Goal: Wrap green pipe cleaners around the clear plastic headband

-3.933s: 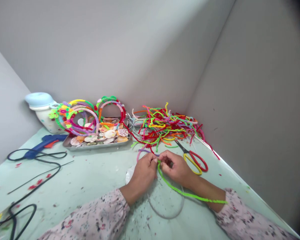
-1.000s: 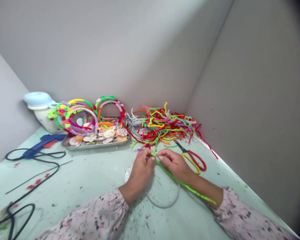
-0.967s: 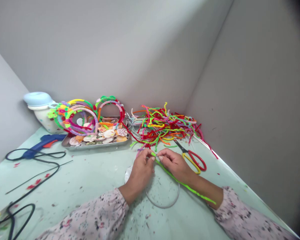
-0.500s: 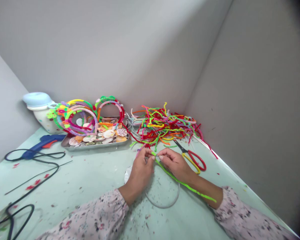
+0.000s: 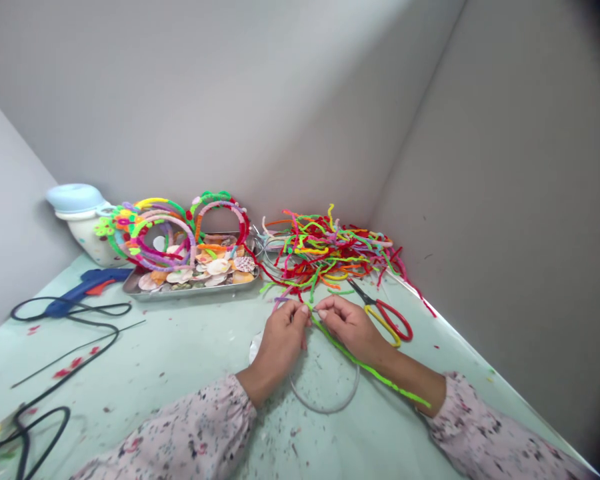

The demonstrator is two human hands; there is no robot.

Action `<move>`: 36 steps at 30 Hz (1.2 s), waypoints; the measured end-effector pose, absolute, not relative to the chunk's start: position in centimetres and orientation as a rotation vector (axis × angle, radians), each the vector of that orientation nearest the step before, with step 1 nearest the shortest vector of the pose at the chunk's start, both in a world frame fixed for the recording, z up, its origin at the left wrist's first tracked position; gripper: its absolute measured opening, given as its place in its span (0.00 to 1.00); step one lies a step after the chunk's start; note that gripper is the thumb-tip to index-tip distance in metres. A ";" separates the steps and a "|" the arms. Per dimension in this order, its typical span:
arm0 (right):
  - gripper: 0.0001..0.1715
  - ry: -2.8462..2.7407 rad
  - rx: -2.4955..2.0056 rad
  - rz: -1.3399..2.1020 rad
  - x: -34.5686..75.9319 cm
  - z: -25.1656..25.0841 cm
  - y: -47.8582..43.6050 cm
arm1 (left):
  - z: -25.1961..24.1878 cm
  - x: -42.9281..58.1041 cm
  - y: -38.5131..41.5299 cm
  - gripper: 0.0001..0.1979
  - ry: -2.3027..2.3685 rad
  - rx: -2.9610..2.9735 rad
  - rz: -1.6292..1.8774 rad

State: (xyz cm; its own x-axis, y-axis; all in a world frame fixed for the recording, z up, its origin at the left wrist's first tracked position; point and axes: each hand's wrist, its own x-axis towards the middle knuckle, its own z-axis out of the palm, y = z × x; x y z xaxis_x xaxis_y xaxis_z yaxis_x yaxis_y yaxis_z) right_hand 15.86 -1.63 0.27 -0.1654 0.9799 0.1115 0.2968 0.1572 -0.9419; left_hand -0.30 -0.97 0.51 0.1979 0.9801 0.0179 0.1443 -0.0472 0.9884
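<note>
My left hand (image 5: 283, 340) and my right hand (image 5: 350, 327) meet in the middle of the table, both pinched on the near end of a lime-green pipe cleaner (image 5: 375, 375). Its free length trails back along my right forearm. Under my hands lies a thin clear headband hoop (image 5: 325, 405) on the table; my left hand rests on one end of it. A purple pipe cleaner (image 5: 283, 301) pokes out just past my left fingers.
A heap of coloured pipe cleaners (image 5: 330, 253) lies at the back. Red and yellow scissors (image 5: 387, 320) sit right of my hands. A metal tray (image 5: 190, 291) holds shells and wrapped headbands (image 5: 165, 230). A blue glue gun (image 5: 87, 285), its black cord (image 5: 65, 373) and a white jar (image 5: 83, 220) are at left.
Since about four seconds ago both hands have shifted slightly away from me with the green pipe cleaner; over the last second they hardly move, only the fingers working at its end.
</note>
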 end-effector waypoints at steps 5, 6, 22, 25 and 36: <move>0.12 -1.611 -1.255 1.042 15.8 0.4 -1.6 | 0.6 -0.2 -1.0 0.15 1.140 1.413 1.013; 0.12 -1.608 -1.252 1.041 15.8 0.4 -1.6 | 0.7 -0.2 -1.0 0.15 1.137 1.411 1.008; 0.11 -1.633 -1.246 1.065 15.8 0.7 -1.6 | 1.0 -0.4 -1.1 0.17 1.156 1.439 0.989; 0.10 -1.636 -1.242 1.063 15.7 0.8 -1.7 | 0.8 -0.4 -1.0 0.18 1.158 1.442 0.985; 0.10 -1.677 -1.241 1.034 15.7 1.0 -1.8 | 0.8 -0.4 -0.9 0.18 1.144 1.437 0.997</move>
